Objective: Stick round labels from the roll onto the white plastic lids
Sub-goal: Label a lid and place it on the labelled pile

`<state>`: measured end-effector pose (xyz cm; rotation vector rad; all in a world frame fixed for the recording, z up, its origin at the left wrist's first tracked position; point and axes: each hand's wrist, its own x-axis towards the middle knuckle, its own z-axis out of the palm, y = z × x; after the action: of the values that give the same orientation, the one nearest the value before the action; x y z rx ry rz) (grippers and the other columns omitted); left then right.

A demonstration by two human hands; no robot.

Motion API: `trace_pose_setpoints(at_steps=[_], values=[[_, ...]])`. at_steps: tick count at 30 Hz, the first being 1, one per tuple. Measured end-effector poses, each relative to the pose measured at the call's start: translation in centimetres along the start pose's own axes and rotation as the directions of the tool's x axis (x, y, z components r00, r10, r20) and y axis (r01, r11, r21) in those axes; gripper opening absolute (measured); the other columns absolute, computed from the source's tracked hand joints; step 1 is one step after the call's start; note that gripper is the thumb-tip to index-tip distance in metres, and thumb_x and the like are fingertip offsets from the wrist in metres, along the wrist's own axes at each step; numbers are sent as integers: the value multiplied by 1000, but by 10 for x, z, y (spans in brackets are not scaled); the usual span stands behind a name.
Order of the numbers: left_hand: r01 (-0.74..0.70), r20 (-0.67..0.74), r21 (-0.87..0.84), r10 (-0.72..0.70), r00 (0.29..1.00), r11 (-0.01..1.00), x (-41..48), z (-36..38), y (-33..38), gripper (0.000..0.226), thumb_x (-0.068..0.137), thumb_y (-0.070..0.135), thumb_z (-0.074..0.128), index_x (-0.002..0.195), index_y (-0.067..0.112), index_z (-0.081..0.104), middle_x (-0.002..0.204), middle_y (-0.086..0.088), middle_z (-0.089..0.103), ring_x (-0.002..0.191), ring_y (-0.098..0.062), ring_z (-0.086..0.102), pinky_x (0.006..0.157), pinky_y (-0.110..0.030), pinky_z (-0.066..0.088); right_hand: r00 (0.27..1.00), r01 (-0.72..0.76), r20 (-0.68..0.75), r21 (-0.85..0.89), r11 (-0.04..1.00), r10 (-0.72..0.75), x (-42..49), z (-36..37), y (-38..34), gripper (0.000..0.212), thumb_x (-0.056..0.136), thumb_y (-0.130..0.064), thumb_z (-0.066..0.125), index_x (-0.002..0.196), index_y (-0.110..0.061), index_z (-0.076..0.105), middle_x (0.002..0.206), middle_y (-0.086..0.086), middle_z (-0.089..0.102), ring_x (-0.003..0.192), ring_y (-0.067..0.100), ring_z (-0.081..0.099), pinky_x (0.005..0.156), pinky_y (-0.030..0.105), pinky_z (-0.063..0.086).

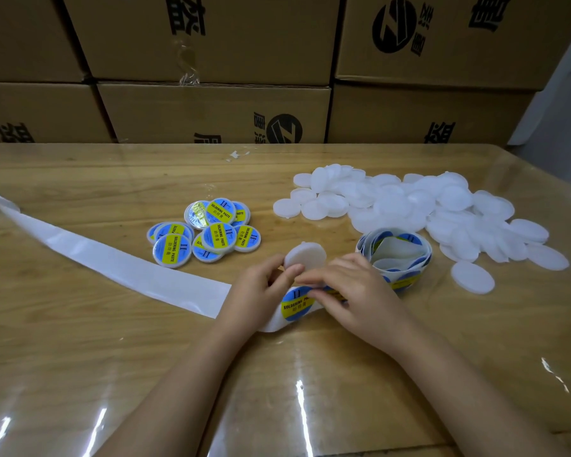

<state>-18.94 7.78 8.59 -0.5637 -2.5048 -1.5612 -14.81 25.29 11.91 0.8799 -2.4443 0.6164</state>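
My left hand (261,293) holds a bare white plastic lid (305,255) between thumb and fingers, just above the table. Below it a round blue-and-yellow label (297,305) sits on the backing strip, and the fingertips of my right hand (350,291) pinch at that label's right edge. The loose label roll (394,253) lies right behind my right hand. A pile of several labelled lids (205,234) lies to the left of centre. A big heap of bare white lids (416,209) spreads across the right.
The used white backing strip (96,255) trails from my hands off to the far left edge. The wooden table (80,341) has a glossy clear cover. Stacked cardboard boxes (211,110) wall off the back edge. A small scrap (236,155) lies near them.
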Motion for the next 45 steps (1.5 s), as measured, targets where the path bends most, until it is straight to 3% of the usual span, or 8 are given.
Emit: trace_pose_setpoints(at_steps=[4, 9, 15, 25, 33, 37, 41, 45], values=[[18, 56, -9, -17, 998, 1000, -1, 0, 2, 25, 93, 34, 56, 80, 13, 61, 52, 7, 45, 53, -8, 39, 57, -36, 38, 997, 68, 42, -39, 997, -66, 0, 4, -2, 24, 85, -9, 65, 106, -20, 69, 88, -10, 67, 77, 14, 58, 74, 37, 45], [17, 65, 43, -20, 998, 999, -1, 1, 5, 26, 93, 32, 56, 87, 9, 64, 65, -13, 60, 60, -20, 50, 67, -48, 45, 992, 110, 65, -18, 994, -109, 0, 4, -2, 22, 92, -15, 53, 104, -24, 70, 93, -9, 67, 81, 16, 61, 74, 36, 45], [21, 26, 94, -24, 999, 995, 0, 1, 4, 23, 92, 25, 57, 75, 9, 58, 51, 6, 44, 53, -8, 37, 55, -35, 35, 994, 108, -34, 1, 994, -108, 1, 5, -3, 15, 91, -20, 57, 86, -17, 72, 92, -8, 66, 84, 11, 57, 73, 35, 44], [91, -27, 69, -89, 996, 993, 3, -1, 2, 28, 92, 30, 55, 81, 5, 60, 59, -9, 46, 55, -5, 37, 55, -29, 34, 965, 54, -261, 78, 995, -31, 0, 7, 2, 4, 84, -10, 69, 85, -10, 73, 86, -4, 67, 79, 22, 55, 76, 33, 45], [47, -53, 62, -44, 998, 997, 5, -4, 3, 16, 92, 16, 57, 79, 10, 62, 72, -3, 50, 64, 0, 43, 60, -17, 33, 872, -114, -426, 307, 945, 244, 2, -3, 1, 5, 80, -9, 68, 83, -7, 71, 80, -6, 64, 79, 15, 55, 75, 30, 46], [71, -11, -101, -72, 997, 992, 4, -8, 5, 18, 92, 20, 58, 78, 15, 68, 76, 6, 63, 72, 7, 55, 68, -7, 38, 818, -244, -469, 242, 939, 333, 3, -6, 1, 8, 82, -16, 66, 84, -10, 71, 80, -16, 59, 78, 10, 52, 78, 46, 43], [204, 126, -395, -167, 978, 896, 3, -10, 8, 15, 85, 27, 63, 85, 14, 71, 83, -6, 75, 87, -18, 71, 85, -27, 51, 806, -339, -444, 196, 920, 391, 3, -7, 0, 4, 81, -13, 69, 84, -15, 72, 75, -26, 52, 76, 7, 49, 85, 44, 35], [194, 138, -419, -149, 979, 887, 2, -10, 12, 18, 74, 38, 64, 73, 23, 74, 84, -6, 75, 89, -21, 71, 89, -32, 51, 825, -361, -409, 152, 920, 391, 5, -7, -2, 8, 80, -21, 67, 82, -16, 73, 69, -25, 50, 71, 13, 54, 83, 45, 36]])
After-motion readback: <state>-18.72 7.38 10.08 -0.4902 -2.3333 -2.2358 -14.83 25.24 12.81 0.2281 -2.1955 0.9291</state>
